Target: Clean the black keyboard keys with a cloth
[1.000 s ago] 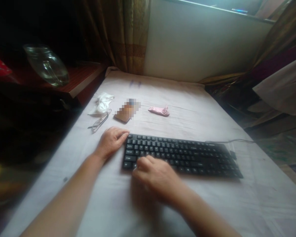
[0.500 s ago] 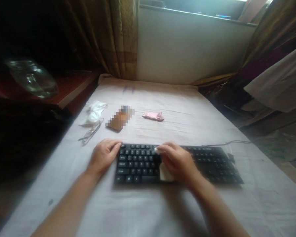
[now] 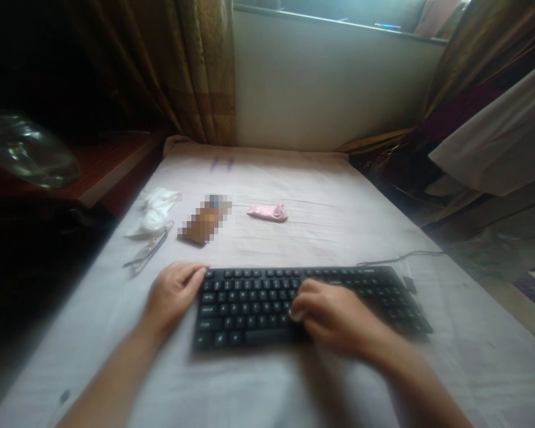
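Observation:
A black keyboard (image 3: 249, 306) lies flat across the white-covered surface in front of me. At its upper left corner my left hand (image 3: 176, 291) grips the edge, thumb along the corner and fingers closed beside it. Over the middle keys my right hand (image 3: 330, 312) is closed on a small white cloth (image 3: 296, 315). Only a bit of that cloth shows under the fingers, against the keys; whether it is fabric or tissue I cannot tell. The cable (image 3: 401, 258) runs from the keyboard's back edge to the right.
Beyond the keyboard lie a pink pouch-like item (image 3: 267, 212), a brown blurred-out flat object (image 3: 203, 224), eyeglasses (image 3: 149, 249) and a crumpled white bundle (image 3: 156, 208). A glass container (image 3: 29, 151) stands on a wooden table (image 3: 116, 163) at left. Curtains hang by the wall.
My right hand has moved down across the middle keys with the cloth, its fingers now curled tighter. My left hand stays at the keyboard's corner. The whole view has shifted slightly.

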Available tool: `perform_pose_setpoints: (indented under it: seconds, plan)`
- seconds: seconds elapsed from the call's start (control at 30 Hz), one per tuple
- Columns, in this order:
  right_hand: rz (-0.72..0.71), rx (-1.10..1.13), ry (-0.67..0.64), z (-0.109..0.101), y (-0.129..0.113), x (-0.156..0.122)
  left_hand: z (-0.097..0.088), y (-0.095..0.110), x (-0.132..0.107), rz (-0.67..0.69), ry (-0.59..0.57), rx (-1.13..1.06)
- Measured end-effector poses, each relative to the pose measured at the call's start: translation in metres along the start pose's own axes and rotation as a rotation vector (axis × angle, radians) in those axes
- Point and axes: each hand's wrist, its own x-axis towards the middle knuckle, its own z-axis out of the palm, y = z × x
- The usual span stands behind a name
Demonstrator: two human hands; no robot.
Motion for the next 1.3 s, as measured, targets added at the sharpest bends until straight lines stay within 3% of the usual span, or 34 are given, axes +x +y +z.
perform_pose_setpoints:
  seconds: [0.17,0.27,0.53,0.63,0.7,0.8,0.93,1.03,1.3]
  plan:
    - [-0.049,0.014,0.158,0.01,0.005,0.007,0.0,-0.002,0.0,0.007,-0.004,0.008]
    - [-0.043,-0.012,0.16,0.015,0.009,0.004,-0.001,-0.001,0.0,-0.004,-0.015,0.007]
    - [0.129,-0.098,0.194,-0.005,0.037,-0.025,-0.001,-0.006,0.001,-0.021,-0.023,0.038]
    - [0.073,0.049,0.305,-0.01,0.038,-0.026,-0.004,-0.005,0.001,0.009,0.012,0.069]
    - [0.026,0.192,0.404,-0.009,0.032,-0.022,-0.008,0.008,-0.001,0.082,0.098,0.091]
    - [0.001,0.341,0.478,-0.004,0.018,-0.016,-0.01,0.05,-0.011,0.262,0.191,0.066]
    - [-0.127,0.446,0.551,0.007,0.004,-0.014,0.003,0.113,-0.027,0.445,0.038,-0.04]
    - [-0.217,0.482,0.608,0.014,0.0,-0.016,0.018,0.136,-0.034,0.407,-0.008,-0.125]
    - [-0.209,0.621,0.553,0.027,-0.001,-0.021,0.036,0.149,-0.039,0.146,-0.116,-0.395]
